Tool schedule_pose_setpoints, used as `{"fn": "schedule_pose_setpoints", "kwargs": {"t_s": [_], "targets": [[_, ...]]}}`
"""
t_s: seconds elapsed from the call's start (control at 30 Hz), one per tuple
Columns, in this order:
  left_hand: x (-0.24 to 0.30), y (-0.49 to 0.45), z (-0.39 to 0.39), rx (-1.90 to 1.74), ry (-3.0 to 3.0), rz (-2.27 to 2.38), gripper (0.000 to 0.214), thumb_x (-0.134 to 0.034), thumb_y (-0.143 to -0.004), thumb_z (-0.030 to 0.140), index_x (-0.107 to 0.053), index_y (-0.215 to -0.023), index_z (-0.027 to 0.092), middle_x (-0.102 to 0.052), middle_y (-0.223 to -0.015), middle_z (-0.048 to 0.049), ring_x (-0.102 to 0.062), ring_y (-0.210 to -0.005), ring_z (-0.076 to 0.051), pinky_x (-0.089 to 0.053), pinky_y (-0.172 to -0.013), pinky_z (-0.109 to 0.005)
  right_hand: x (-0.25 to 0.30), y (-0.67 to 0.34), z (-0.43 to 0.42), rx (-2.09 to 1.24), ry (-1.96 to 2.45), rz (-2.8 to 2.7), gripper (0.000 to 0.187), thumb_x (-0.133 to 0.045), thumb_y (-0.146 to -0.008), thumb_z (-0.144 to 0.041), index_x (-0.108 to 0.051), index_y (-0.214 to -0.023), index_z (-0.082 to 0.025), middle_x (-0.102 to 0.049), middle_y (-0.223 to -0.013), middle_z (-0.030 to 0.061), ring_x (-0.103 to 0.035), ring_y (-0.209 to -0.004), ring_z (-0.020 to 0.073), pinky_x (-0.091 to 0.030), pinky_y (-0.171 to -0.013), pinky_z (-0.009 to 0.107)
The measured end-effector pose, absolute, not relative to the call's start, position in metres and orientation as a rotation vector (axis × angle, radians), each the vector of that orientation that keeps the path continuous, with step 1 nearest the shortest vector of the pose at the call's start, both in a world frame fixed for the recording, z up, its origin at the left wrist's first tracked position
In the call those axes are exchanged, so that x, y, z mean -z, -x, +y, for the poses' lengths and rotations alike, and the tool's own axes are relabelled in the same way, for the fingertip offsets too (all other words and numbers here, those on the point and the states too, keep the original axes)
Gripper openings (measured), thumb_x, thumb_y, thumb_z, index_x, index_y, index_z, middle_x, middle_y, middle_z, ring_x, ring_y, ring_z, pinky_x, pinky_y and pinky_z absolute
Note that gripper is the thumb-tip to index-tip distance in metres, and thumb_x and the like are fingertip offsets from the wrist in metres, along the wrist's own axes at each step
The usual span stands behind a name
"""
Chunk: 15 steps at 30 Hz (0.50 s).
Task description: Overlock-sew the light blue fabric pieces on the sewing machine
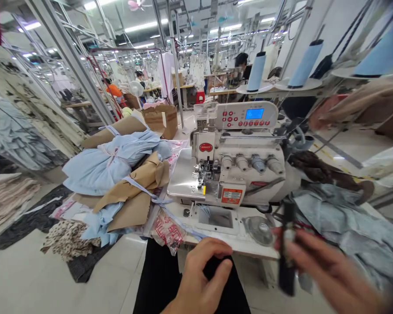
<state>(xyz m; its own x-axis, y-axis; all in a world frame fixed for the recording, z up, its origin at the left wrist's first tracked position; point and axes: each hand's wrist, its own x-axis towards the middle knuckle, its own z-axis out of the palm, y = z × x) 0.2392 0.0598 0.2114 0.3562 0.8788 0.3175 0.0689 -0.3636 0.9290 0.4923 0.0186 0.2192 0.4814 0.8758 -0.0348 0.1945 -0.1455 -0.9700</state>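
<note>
Before the overlock machine [236, 161], the left hand [203, 279] pinches black fabric [227, 283], while the right hand [330, 270] closes its blurred fingers [301, 250] around an upright dark strip [286, 279] nearer that hand.

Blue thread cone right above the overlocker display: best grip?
Close the fingers around the middle of the thread cone, coming from the side facing the camera. It stands upright on a round stand, and its tall, slim body shows open there; the narrower top offers less to hold.
</note>
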Motion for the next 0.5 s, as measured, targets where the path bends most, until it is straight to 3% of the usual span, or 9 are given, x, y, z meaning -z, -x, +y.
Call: {"fn": "schedule_pose_setpoints", "kwargs": {"t_s": [0.03,0.07,0.2,0.27,0.33,0.4,0.5], "targets": [[-0.213,-0.247,0.062,-1.058,-1.583,0.87,0.016,-0.057,-0.091,0.029,-0.068,-0.093,0.018,-0.069,-0.094,-0.0082,-0.064,-0.091,-0.02,-0.052,-0.082,-0.031,-0.214,-0.468,0.016,-0.942,1.598,-0.973,0.044,-0.078,-0.061,-0.056,-0.077,-0.093,-0.026,-0.075,-0.09,0.0058,-0.068,-0.075,0.0214,-0.057,-0.065,0.026],[-0.214,-0.254,0.065,-0.997,-1.464,0.886,0.022,-0.058,-0.091,0.036,-0.068,-0.093,0.017,-0.069,-0.094,-0.0084,-0.063,-0.092,-0.02,-0.051,-0.083,-0.031,-0.207,-0.447,0.015,-1.01,1.578,-0.93,0.045,-0.075,-0.063,-0.06,-0.077,-0.092,-0.027,-0.075,-0.089,0.0051,-0.068,-0.071,0.0199,-0.056,-0.06,0.024],[-0.214,-0.264,0.081,-0.759,-1.12,0.804,0.055,-0.064,-0.08,0.062,-0.067,-0.102,0.011,-0.069,-0.094,-0.0102,-0.061,-0.083,-0.018,-0.047,-0.075,-0.028,-0.179,-0.401,0.011,-1.179,1.584,-0.603,0.052,-0.079,-0.057,-0.064,-0.078,-0.093,-0.027,-0.074,-0.106,0.0032,-0.066,-0.102,0.022,-0.054,-0.076,0.021],[-0.212,-0.262,0.088,-0.675,-1.029,0.74,0.067,-0.061,-0.078,0.069,-0.064,-0.109,0.009,-0.07,-0.096,-0.0126,-0.058,-0.073,-0.014,-0.041,-0.061,-0.023,-0.173,-0.391,0.009,-1.27,1.573,-0.515,0.052,-0.08,-0.057,-0.062,-0.077,-0.094,-0.025,-0.074,-0.099,0.004,-0.067,-0.094,0.0207,-0.054,-0.074,0.021],[-0.209,-0.259,0.091,-0.668,-1.007,0.722,0.069,-0.056,-0.08,0.071,-0.064,-0.11,0.009,-0.07,-0.097,-0.0139,-0.055,-0.065,-0.011,-0.037,-0.055,-0.021,-0.175,-0.385,0.008,-1.375,1.474,-0.478,0.051,-0.077,-0.064,-0.06,-0.076,-0.098,-0.022,-0.073,-0.08,0.0034,-0.066,-0.072,0.0165,-0.052,-0.063,0.021],[-0.206,-0.254,0.09,-0.762,-1.053,0.734,0.066,-0.057,-0.081,0.069,-0.064,-0.107,0.009,-0.069,-0.096,-0.0127,-0.056,-0.068,-0.012,-0.042,-0.063,-0.024,-0.181,-0.384,0.011,-1.453,1.326,-0.435,0.046,-0.077,-0.069,-0.056,-0.075,-0.097,-0.02,-0.068,-0.067,0.001,-0.059,-0.06,0.0121,-0.05,-0.058,0.019],[-0.206,-0.242,0.083,-0.911,-1.168,0.855,0.051,-0.063,-0.082,0.06,-0.065,-0.097,0.012,-0.068,-0.089,-0.0089,-0.061,-0.082,-0.017,-0.046,-0.08,-0.029,-0.188,-0.388,0.017,-1.412,1.147,-0.39,0.037,-0.081,-0.069,-0.048,-0.074,-0.093,-0.022,-0.068,-0.073,0.001,-0.059,-0.066,0.0109,-0.051,-0.062,0.016]]}}
